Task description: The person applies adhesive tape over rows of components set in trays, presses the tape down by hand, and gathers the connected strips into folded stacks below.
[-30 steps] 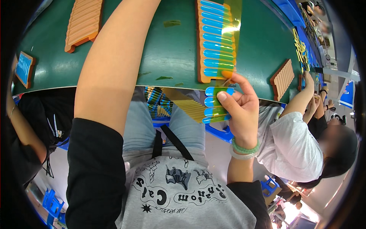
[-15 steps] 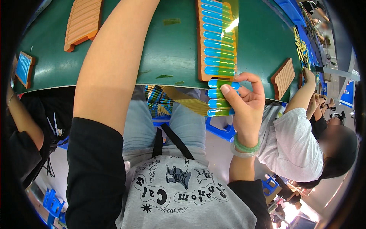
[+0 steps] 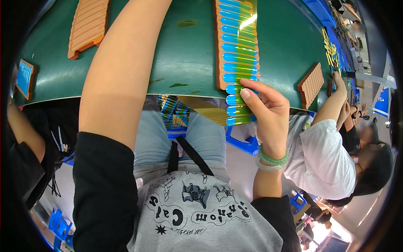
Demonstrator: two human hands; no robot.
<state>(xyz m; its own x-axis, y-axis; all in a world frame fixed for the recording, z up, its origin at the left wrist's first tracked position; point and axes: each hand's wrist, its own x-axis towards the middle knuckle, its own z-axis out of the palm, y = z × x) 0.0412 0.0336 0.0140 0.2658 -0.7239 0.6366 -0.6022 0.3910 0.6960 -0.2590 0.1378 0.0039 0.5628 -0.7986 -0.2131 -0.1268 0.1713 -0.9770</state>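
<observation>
A ridged orange-brown block (image 3: 219,77) lies on the green table with a row of blue, round-ended flat pieces (image 3: 234,57) across its grooves. Clear yellow tape (image 3: 248,38) covers the right part of the row, turning it green there. Several taped pieces hang past the block's near end, over the table edge, as one strip (image 3: 235,111). My right hand (image 3: 268,107) is closed on this strip beside the block's near end, thumb and index finger pinched together. My left forearm reaches up past the top of the picture, so my left hand is out of view.
Other ridged blocks lie at left (image 3: 88,26) and right (image 3: 311,86); a block with blue pieces (image 3: 25,79) is far left. Green tape scraps (image 3: 186,23) dot the table (image 3: 184,54). More taped strips (image 3: 174,111) hang by my lap. A person (image 3: 327,155) works at right.
My right index finger has moved left from the strip's right edge onto the pieces near the thumb. The strip and block have shifted slightly left.
</observation>
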